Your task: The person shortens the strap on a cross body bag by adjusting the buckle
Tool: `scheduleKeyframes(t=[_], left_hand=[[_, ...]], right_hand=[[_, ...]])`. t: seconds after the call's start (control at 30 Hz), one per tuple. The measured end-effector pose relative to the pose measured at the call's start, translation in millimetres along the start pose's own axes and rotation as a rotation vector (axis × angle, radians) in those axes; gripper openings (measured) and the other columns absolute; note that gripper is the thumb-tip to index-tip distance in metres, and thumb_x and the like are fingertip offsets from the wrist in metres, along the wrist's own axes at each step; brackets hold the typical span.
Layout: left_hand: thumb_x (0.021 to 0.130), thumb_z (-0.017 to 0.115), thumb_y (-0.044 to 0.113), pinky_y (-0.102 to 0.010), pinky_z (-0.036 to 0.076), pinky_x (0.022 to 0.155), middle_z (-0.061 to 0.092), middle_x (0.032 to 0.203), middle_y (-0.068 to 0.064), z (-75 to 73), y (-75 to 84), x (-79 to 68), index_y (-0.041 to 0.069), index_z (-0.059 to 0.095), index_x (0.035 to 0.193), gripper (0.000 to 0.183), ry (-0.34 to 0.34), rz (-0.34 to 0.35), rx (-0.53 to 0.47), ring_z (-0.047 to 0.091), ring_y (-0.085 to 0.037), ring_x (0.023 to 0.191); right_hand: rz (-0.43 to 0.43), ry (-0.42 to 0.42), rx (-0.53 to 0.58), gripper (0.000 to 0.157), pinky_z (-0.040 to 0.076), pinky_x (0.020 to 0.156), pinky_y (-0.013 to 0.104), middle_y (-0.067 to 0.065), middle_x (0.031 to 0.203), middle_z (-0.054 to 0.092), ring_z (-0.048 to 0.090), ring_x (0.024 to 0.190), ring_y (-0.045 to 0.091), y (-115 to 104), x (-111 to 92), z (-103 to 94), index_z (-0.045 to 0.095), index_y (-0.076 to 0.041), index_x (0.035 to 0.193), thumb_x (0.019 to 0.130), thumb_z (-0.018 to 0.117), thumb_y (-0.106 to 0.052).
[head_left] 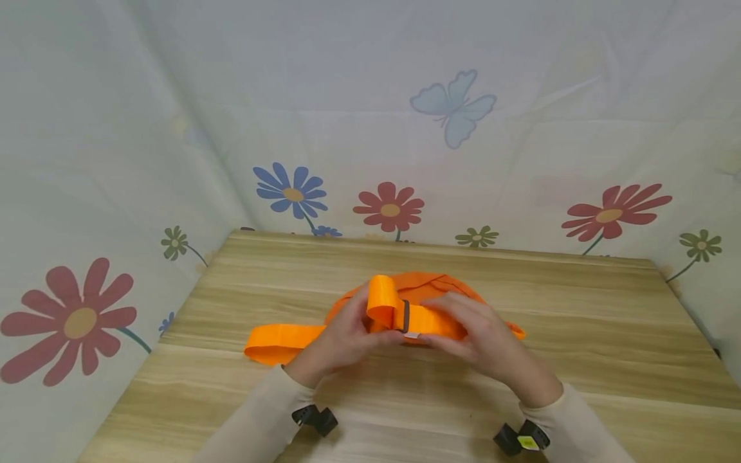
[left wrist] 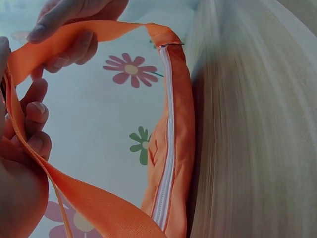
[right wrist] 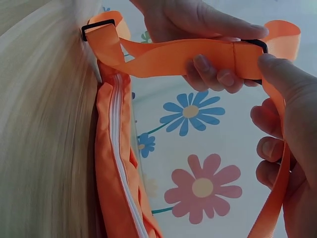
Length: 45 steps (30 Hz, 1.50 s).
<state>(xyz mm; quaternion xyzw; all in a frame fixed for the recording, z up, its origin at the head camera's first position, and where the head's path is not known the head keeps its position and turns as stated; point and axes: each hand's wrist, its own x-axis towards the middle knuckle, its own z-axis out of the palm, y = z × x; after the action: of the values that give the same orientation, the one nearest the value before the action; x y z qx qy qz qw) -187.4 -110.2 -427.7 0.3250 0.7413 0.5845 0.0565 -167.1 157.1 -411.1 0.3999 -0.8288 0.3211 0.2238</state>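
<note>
An orange waist bag (head_left: 418, 283) lies on the table, its white zipper (left wrist: 171, 109) showing in both wrist views. Its orange strap (right wrist: 173, 57) is raised in front of the bag. My left hand (head_left: 347, 329) holds the strap with thumb and fingers, just left of a dark slider buckle (head_left: 406, 316). On the buckle's other side, my right hand (head_left: 480, 333) pinches the strap, its thumb by the buckle's edge in the right wrist view. A loop of strap (head_left: 382, 297) stands up beside the buckle. Another black buckle (right wrist: 98, 29) sits near the bag's end.
A slack strap loop (head_left: 278, 341) lies on the wood-grain table (head_left: 579, 334) left of the bag. Behind and beside the table hangs a pale sheet (head_left: 347, 77) printed with flowers and a butterfly. Small black devices (head_left: 315, 419) are worn at both wrists.
</note>
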Motion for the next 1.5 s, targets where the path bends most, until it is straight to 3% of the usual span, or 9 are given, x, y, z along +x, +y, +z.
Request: scheduleKeyframes(t=[0.17,0.43,0.6,0.77,0.87,1.07,1.2,1.37,1.5], left_hand=[[0.084,0.086,0.038,-0.027,0.056,0.109,0.064,0.131,-0.009,-0.8,2.3,0.7,0.009,0.051,0.143,0.074,-0.03,-0.014,0.059,0.065,-0.022,0.117],[0.077,0.094,0.017,-0.034,0.057,0.111,0.07,0.127,-0.005,-0.5,6.6,4.8,0.01,0.057,0.136,0.07,-0.052,0.019,0.199,0.067,-0.02,0.115],[0.076,0.096,0.018,-0.034,0.057,0.111,0.071,0.128,-0.002,-1.1,11.3,6.2,0.012,0.058,0.136,0.072,-0.08,-0.026,0.243,0.068,-0.019,0.116],[0.075,0.097,0.023,-0.033,0.058,0.11,0.073,0.128,0.0,-2.8,12.6,6.7,0.014,0.061,0.137,0.072,-0.117,-0.02,0.325,0.069,-0.017,0.115],[0.079,0.097,0.023,-0.034,0.059,0.109,0.073,0.13,0.001,-5.6,12.3,5.7,0.014,0.062,0.138,0.069,-0.134,-0.02,0.355,0.07,-0.016,0.115],[0.084,0.093,0.028,-0.036,0.06,0.107,0.075,0.131,0.002,-12.4,11.1,2.0,0.014,0.069,0.136,0.059,-0.114,0.057,0.496,0.07,-0.015,0.114],[0.085,0.093,0.027,-0.038,0.06,0.107,0.077,0.13,-0.002,-15.1,11.6,-0.9,0.011,0.072,0.134,0.056,-0.091,0.096,0.555,0.072,-0.019,0.116],[0.086,0.092,0.025,-0.043,0.06,0.108,0.076,0.133,-0.005,-21.7,12.7,-7.6,0.009,0.072,0.135,0.055,-0.076,0.077,0.573,0.072,-0.025,0.122],[0.09,0.089,0.032,-0.046,0.06,0.106,0.075,0.135,-0.002,-32.0,11.6,-17.9,0.013,0.072,0.137,0.054,-0.052,-0.028,0.594,0.071,-0.024,0.119]], right_hand=[[-0.034,0.025,0.037,0.046,0.051,0.102,0.011,0.001,0.116,0.08,0.074,0.103,0.019,0,2,5.0,0.075,-0.009,0.126,0.09,0.088,-0.037],[-0.072,0.048,0.063,0.055,0.052,0.1,0.01,0.007,0.115,0.08,0.075,0.099,0.021,-1,4,8.3,0.074,-0.005,0.129,0.096,0.075,-0.049],[-0.072,0.041,0.051,0.053,0.057,0.094,0.014,0.005,0.115,0.08,0.074,0.099,0.019,-1,4,10.3,0.075,-0.006,0.128,0.093,0.08,-0.046],[-0.082,0.041,0.03,0.053,0.06,0.086,0.02,0.003,0.11,0.079,0.074,0.095,0.018,0,3,12.5,0.075,-0.007,0.124,0.097,0.073,-0.053],[-0.068,0.029,0.01,0.049,0.063,0.087,0.027,0.002,0.109,0.08,0.075,0.095,0.02,1,2,11.6,0.076,-0.008,0.122,0.095,0.079,-0.049],[0.009,-0.035,-0.012,0.049,0.066,0.09,0.044,0.004,0.114,0.081,0.077,0.101,0.022,0,0,6.0,0.076,-0.009,0.123,0.082,0.096,-0.027],[0.015,-0.052,-0.013,0.055,0.066,0.09,0.048,0.006,0.115,0.081,0.077,0.103,0.024,0,-1,4.0,0.076,-0.007,0.123,0.075,0.099,-0.019],[0.015,-0.035,-0.028,0.048,0.065,0.092,0.051,0.005,0.116,0.081,0.078,0.107,0.028,2,-3,2.7,0.077,-0.009,0.123,0.085,0.093,-0.033],[0.022,-0.015,-0.025,0.05,0.064,0.094,0.053,0.004,0.117,0.082,0.078,0.109,0.029,4,-5,1.3,0.077,-0.01,0.122,0.094,0.08,-0.051]])
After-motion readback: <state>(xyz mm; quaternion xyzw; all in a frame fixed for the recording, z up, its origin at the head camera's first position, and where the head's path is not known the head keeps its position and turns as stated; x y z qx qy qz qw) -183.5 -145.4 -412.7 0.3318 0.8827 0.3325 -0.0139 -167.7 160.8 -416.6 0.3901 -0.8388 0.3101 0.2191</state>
